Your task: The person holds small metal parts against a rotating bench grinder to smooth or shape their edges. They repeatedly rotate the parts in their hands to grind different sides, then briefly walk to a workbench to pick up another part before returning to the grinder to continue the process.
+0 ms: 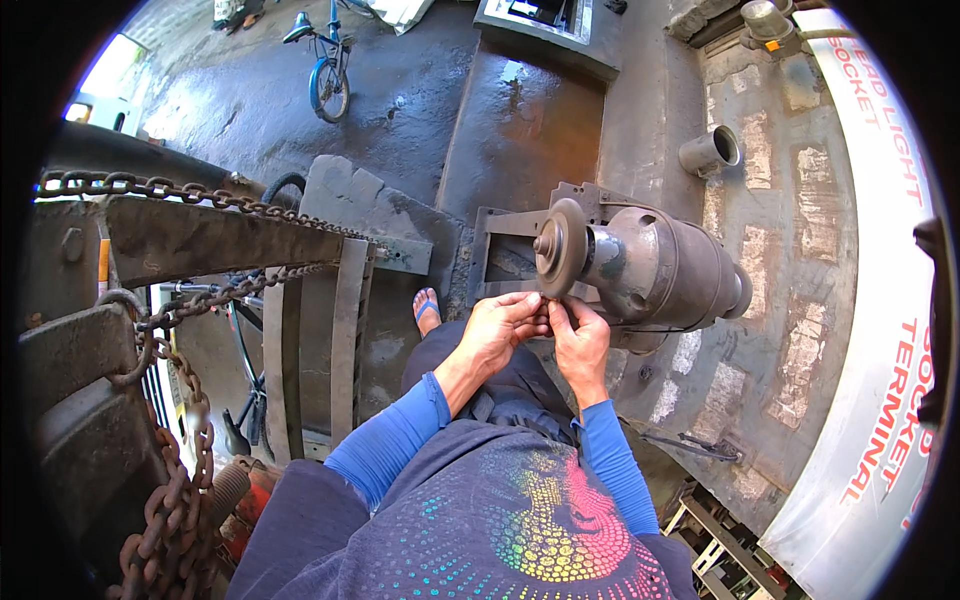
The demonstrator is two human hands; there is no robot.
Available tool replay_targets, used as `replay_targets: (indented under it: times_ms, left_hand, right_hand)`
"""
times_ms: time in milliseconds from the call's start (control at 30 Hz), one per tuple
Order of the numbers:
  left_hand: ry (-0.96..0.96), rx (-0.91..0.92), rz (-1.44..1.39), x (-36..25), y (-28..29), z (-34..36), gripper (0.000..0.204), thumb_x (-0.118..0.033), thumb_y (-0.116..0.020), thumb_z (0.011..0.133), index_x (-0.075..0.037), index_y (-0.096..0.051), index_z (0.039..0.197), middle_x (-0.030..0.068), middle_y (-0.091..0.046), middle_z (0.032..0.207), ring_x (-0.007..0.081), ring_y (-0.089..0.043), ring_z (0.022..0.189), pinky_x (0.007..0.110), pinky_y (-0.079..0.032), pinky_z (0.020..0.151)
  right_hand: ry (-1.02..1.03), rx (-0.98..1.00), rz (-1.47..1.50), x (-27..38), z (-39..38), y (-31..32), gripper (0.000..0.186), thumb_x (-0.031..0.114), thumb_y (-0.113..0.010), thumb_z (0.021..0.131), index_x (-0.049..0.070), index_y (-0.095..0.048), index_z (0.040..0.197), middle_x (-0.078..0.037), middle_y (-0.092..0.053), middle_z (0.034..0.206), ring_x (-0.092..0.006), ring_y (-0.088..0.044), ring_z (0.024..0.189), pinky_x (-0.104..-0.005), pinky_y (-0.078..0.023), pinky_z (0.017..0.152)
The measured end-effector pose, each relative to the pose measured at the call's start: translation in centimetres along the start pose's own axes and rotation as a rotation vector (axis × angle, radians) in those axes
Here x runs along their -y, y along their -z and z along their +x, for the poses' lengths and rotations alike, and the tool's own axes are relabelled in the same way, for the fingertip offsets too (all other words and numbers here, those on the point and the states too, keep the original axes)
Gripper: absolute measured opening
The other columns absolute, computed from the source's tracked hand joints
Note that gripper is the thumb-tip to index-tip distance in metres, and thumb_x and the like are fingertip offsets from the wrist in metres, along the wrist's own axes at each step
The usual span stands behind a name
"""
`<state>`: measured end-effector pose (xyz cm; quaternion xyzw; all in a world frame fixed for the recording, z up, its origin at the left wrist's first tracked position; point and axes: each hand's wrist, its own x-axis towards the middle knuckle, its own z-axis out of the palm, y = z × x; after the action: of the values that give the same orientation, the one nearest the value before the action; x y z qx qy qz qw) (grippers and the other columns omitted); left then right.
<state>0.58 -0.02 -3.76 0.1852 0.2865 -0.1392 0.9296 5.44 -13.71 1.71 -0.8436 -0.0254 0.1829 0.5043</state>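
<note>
A bench grinder with a rounded grey motor housing point(672, 268) is mounted on a metal frame in front of me. On the left end of its shaft sits a round grinding wheel point(570, 245). My left hand point(495, 335) is at the near edge of the wheel, its fingers bent and pinched together. Beside it, my right hand point(582, 350) has thumb and forefinger pinched close to the left fingertips. Whatever they hold is too small and too covered to name. I cannot tell whether it touches the wheel.
Rusty chains point(175, 470) hang from a heavy steel beam point(215, 240) on the left. A blue bicycle point(328, 75) stands on the wet floor ahead. To the right are a short metal cylinder point(708, 152) and a white banner point(850, 440) with red lettering.
</note>
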Motion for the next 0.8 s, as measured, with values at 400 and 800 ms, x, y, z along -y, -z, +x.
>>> replay_targets:
  times_ms: [400,800]
  left_hand:
    - [-0.124,-0.016,0.213,0.0,0.4,-0.7,0.024,-0.011,-0.064,0.1,0.006,-0.068,0.115,0.0111,-0.072,0.099,0.0156,-0.069,0.082,0.029,-0.06,0.075]
    - [-0.038,-0.013,-0.009,1.1,-0.2,0.0,0.023,-0.015,-0.065,0.1,0.003,-0.066,0.114,0.0081,-0.071,0.096,0.0154,-0.068,0.079,0.028,-0.059,0.071]
  right_hand:
    - [-0.013,0.069,-0.141,0.4,-0.3,1.1,0.024,0.018,-0.066,0.095,-0.002,-0.072,0.107,-0.017,-0.074,0.085,-0.0183,-0.07,0.075,-0.0337,-0.053,0.068]
    - [-0.111,0.118,0.023,-0.3,0.9,1.1,0.023,0.02,-0.066,0.097,-0.002,-0.071,0.101,-0.008,-0.07,0.077,-0.0112,-0.062,0.066,-0.0293,-0.049,0.06]
